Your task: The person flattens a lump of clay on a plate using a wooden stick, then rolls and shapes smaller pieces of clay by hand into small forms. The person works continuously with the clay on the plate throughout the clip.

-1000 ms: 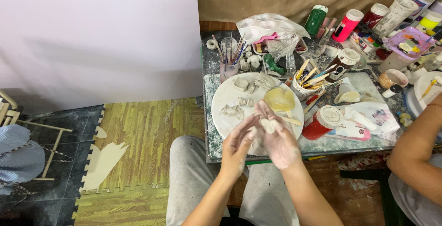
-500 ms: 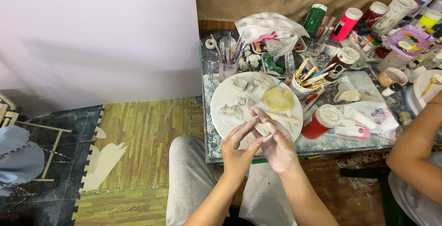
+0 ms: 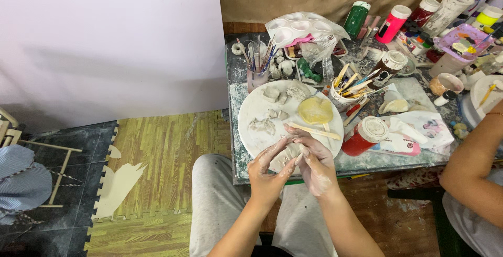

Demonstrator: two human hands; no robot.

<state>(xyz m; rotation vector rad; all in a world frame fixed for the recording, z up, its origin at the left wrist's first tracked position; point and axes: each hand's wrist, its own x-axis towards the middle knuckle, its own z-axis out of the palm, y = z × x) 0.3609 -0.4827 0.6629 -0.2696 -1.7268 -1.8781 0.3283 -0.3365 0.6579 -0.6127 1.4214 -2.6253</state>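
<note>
- While both hands meet over the near edge of the table [image 3: 238, 131], the left hand [image 3: 270, 170] and right hand [image 3: 314, 165] are cupped together around a lump of grey clay [image 3: 285, 157], fingers closed on it from either side.
- That grip is clamped on the clay itself, palms facing, thumbs on top; both hands are smeared pale with it.
- By my reading this is a shaping step, pressing or rolling the lump between the palms; any next move calls for even pressure and a free patch of board to set it down.
- Just beyond the hands lies the round white board [image 3: 257, 107], with small clay scraps [image 3: 264, 126] on its left half.
- Also on it are a flat yellowish disc [image 3: 315, 110] and a wooden modelling stick [image 3: 314, 130] lying crosswise, its end just beside the right fingers.
- Right of the board, a red paint bottle [image 3: 367, 136] lies on its side, close to the working spot and most in the way.
- Further back: a cup of brushes [image 3: 257, 66], a tub of wooden tools [image 3: 346, 86], a white paint palette [image 3: 301, 26] and more paint bottles.
- Another person's arm [image 3: 471, 157] reaches in at the right edge, well apart from the clay.
</note>
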